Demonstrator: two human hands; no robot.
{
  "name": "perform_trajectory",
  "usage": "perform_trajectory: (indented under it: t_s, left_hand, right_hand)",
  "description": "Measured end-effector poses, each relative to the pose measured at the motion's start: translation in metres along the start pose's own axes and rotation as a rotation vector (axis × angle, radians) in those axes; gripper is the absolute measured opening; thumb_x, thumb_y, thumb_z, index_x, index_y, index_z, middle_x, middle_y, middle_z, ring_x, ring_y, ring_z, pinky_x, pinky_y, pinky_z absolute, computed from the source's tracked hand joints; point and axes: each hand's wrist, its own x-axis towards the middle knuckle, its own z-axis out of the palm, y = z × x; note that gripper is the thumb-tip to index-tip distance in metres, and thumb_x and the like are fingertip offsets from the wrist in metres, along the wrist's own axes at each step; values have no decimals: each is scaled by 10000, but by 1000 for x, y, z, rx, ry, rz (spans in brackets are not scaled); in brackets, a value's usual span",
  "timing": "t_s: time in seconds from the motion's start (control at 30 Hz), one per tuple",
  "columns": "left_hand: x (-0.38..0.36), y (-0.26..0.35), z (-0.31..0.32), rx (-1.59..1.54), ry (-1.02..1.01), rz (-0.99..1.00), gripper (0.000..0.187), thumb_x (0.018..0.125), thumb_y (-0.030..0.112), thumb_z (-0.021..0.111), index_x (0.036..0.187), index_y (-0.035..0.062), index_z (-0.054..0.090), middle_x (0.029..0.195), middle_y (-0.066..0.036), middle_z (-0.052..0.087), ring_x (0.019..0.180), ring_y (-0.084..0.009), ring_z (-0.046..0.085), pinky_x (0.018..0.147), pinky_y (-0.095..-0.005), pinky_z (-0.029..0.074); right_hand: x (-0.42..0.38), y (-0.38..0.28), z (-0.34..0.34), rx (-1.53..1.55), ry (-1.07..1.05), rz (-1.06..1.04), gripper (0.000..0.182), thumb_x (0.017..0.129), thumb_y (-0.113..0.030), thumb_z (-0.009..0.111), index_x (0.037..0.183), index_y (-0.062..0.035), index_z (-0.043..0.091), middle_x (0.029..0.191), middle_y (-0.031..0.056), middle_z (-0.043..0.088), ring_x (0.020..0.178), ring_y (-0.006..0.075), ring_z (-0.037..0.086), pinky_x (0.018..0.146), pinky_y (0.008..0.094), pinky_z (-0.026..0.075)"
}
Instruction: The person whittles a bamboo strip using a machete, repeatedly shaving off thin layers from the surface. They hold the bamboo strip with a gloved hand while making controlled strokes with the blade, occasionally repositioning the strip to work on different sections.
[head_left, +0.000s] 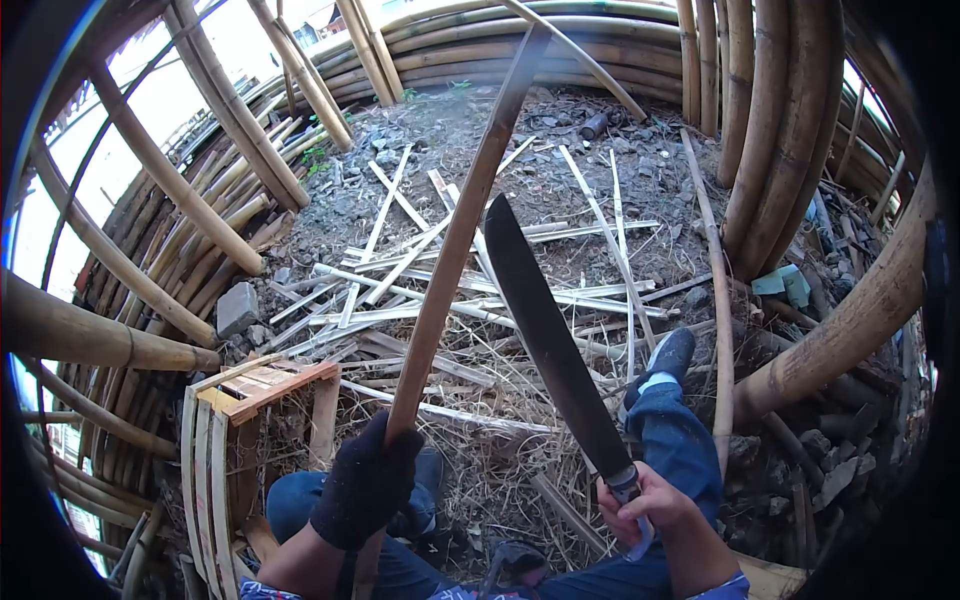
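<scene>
My left hand (pixel 370 482), in a black glove, is wrapped round a long brown strip that looks like split bamboo (pixel 455 250). The strip stands tilted, its top leaning right, and its lower end passes below my fist. Bare and closed, my right hand (pixel 645 508) grips the handle of a machete (pixel 550 340). The wide dark blade points up and left, apart from the strip, with its tip near the strip's middle. My fingers hide part of the handle.
Several pale split strips (pixel 430 290) lie scattered on the ground ahead. A wooden crate (pixel 215 450) stands at my left, near a grey block (pixel 237 308). Bamboo poles (pixel 790 130) rise on both sides, and a long pole (pixel 712 300) lies right of my foot (pixel 672 352).
</scene>
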Motion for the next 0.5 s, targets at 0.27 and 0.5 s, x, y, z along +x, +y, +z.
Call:
perform_trajectory:
  t_s: [0.27,0.5]
  left_hand:
    - [2,1,1,81,-2,38,159,936,205,551,940,47,535,536,-48,516,485,-137,556,447,-326,411]
    - [2,0,2,100,-33,76,155,938,204,557,944,51,532,542,-51,525,479,-145,554,447,-329,413]
  right_hand:
    - [-4,5,-9,-22,-8,-35,240,741,-58,683,790,12,459,544,71,467,430,162,488,405,290,416]
    - [-2,5,-8,-3,-14,0,247,735,-64,692,788,15,464,540,70,474,433,165,504,405,291,427]
